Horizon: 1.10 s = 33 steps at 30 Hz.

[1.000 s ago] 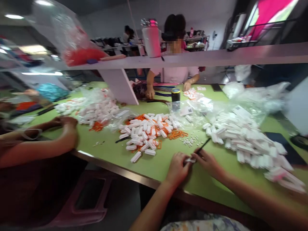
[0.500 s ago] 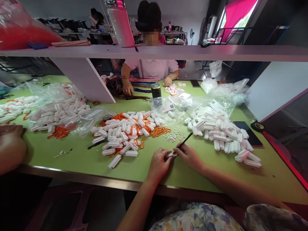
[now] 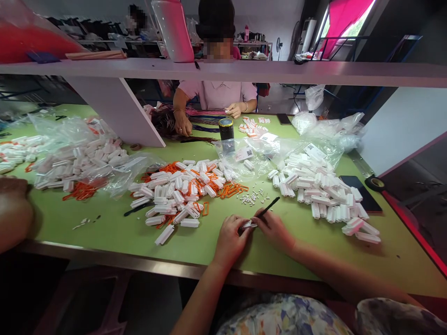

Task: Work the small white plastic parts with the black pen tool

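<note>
Smooth plastic blocks (image 3: 319,188), glossy bag (image 3: 261,159)

passage: tabletop (image 3: 146,246) left of left hand (image 3: 231,235) | obstacles: white pile (image 3: 323,188) rightward, shelf (image 3: 279,73) beyond

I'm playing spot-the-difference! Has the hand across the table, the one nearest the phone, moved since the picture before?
Yes. The co-worker's hand has moved left in the picture, closer to the black can and farther from the phone.

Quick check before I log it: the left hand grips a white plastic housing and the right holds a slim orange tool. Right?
Not quite: the slim tool in the right hand is black, not orange, as the head view shows. The left hand does grip a white plastic housing.
</note>
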{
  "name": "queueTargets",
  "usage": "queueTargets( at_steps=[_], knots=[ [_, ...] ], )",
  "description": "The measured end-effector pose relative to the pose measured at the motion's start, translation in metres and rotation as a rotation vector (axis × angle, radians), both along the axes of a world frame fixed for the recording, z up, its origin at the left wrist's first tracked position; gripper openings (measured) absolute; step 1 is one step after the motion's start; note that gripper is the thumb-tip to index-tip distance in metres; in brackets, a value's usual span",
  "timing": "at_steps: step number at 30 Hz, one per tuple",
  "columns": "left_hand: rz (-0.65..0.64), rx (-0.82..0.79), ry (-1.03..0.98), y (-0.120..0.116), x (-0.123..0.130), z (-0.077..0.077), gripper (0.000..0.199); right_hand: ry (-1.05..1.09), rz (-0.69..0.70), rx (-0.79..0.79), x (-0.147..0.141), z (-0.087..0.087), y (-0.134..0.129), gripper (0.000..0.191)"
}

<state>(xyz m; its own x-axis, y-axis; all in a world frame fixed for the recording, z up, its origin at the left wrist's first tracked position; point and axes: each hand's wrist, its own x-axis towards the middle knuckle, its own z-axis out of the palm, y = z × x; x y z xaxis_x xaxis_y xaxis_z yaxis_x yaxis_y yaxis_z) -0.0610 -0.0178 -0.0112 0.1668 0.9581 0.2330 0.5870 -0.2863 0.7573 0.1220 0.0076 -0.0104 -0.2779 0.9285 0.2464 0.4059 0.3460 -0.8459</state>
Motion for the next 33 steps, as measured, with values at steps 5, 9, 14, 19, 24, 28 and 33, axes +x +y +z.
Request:
queueTargets(
  at_steps=[5, 9, 14, 19, 24, 28, 33],
  knots=[
    [0.003, -0.005, -0.006, 0.0, 0.001, 0.002, 0.01, -0.118, 0.044, 0.112, 0.0, 0.004, -0.004, 0.017],
    [0.018, -0.003, -0.003, 0.0, 0.001, 0.0, 0.011, -0.249, 0.099, 0.252, -0.002, 0.008, -0.007, 0.019],
    [0.03, -0.005, 0.011, 0.0, 0.0, -0.003, 0.011, -0.338, 0.172, 0.297, -0.003, 0.01, -0.008, 0.019],
    [0.002, -0.006, 0.012, -0.001, 0.0, 0.0, 0.01, -0.035, 0.029, 0.006, 0.003, 0.006, 0.002, 0.023],
    [0.003, 0.001, 0.019, -0.001, 0.0, 0.001, 0.01, 0.089, -0.015, -0.091, 0.002, 0.004, 0.004, 0.027],
    [0.002, -0.002, 0.019, -0.001, 0.001, 0.001, 0.01, 0.084, -0.002, -0.105, 0.0, 0.004, 0.002, 0.027],
    [-0.001, -0.003, 0.009, -0.001, 0.0, 0.0, 0.011, 0.084, -0.017, -0.099, -0.001, 0.003, 0.001, 0.032]
  ],
)
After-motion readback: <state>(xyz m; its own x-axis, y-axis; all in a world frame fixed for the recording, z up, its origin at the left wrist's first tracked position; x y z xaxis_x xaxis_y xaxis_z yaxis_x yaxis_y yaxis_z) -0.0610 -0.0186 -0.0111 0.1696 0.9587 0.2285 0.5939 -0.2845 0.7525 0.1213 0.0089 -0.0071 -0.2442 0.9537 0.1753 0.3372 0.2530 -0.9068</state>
